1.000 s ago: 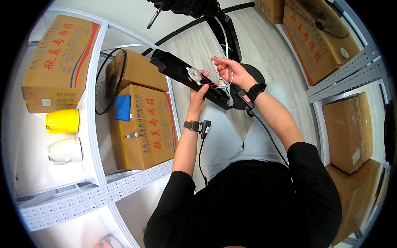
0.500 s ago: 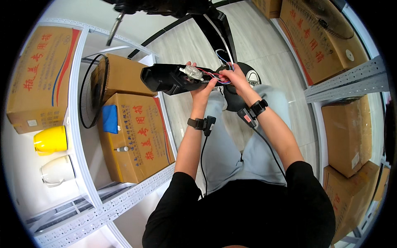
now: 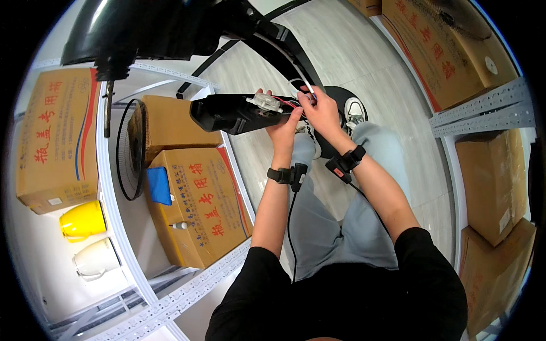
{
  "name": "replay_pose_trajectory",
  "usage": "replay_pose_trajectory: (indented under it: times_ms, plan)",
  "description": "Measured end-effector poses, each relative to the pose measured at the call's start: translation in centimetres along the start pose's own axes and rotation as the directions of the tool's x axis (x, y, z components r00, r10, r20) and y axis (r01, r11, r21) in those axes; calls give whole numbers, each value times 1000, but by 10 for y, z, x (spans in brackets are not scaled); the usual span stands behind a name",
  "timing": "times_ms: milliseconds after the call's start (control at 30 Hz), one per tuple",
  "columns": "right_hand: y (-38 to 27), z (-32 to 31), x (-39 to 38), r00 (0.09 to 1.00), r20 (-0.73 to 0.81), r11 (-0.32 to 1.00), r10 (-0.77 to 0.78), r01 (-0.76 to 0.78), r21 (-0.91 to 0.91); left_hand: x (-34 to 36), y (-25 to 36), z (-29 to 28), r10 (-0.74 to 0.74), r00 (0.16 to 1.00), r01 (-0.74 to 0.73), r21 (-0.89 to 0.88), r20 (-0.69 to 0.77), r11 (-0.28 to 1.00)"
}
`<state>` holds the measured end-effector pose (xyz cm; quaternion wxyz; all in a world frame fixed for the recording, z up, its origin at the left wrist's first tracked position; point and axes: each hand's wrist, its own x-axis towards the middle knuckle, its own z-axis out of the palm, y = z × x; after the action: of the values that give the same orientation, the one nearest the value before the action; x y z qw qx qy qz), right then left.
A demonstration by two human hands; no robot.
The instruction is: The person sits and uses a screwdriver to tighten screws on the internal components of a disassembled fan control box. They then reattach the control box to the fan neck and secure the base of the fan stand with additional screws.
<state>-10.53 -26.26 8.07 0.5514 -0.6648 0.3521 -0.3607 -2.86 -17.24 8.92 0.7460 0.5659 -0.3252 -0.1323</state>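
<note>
A long black plastic housing (image 3: 219,115) lies across my left hand (image 3: 282,128), whose fingers wrap its right end with the thumb on the near edge. On it sits a small pale, translucent geared part (image 3: 265,102). Thin red and other coloured wires (image 3: 288,103) run from there to my right hand (image 3: 322,115). That hand is closed on the wires, next to a white cable (image 3: 307,84) coming down the black fan stand (image 3: 293,54). What exactly its fingertips pinch is partly hidden. Above hangs the black fan motor head (image 3: 153,34) with a metal shaft (image 3: 108,111) pointing down.
To the left, a white metal shelf (image 3: 128,258) carries cardboard boxes (image 3: 202,207), a round fan guard (image 3: 132,150), a blue pouch (image 3: 159,184), a yellow mug (image 3: 83,221) and a white mug (image 3: 96,260). Boxes (image 3: 492,184) fill the right shelf. The stand's round base (image 3: 327,139) rests between my feet.
The view has shifted, and the motor head now fills more of the upper left. My right hand has moved up to the white cable; fewer wires show. My left hand keeps the housing.
</note>
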Motion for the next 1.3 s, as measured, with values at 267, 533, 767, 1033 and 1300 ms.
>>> replay_pose_trajectory:
  times_ms: [267, 533, 767, 1033, 1300]
  plan:
    - [9, -50, -4, 963, 255, 964, 90, -20, -267, 19, -8, -8, 66, 997, -68, 76, 27, 995]
    - [45, -26, 5, 944, 254, 898, 212, -290, 330, 20, 1, -2, 29, 998, -30, 16, 58, 999]
    - [27, -22, 4, 956, 201, 863, -213, 280, -420, 22, 2, -12, 20, 995, -20, 0, 98, 1000]
    - [37, -10, 10, 956, 243, 945, 162, -221, 241, 20, -4, -7, 22, 999, -25, 95, 27, 995]
    - [42, -15, 6, 948, 270, 958, 170, -223, 181, 22, -9, 10, 80, 997, -79, 107, -4, 991]
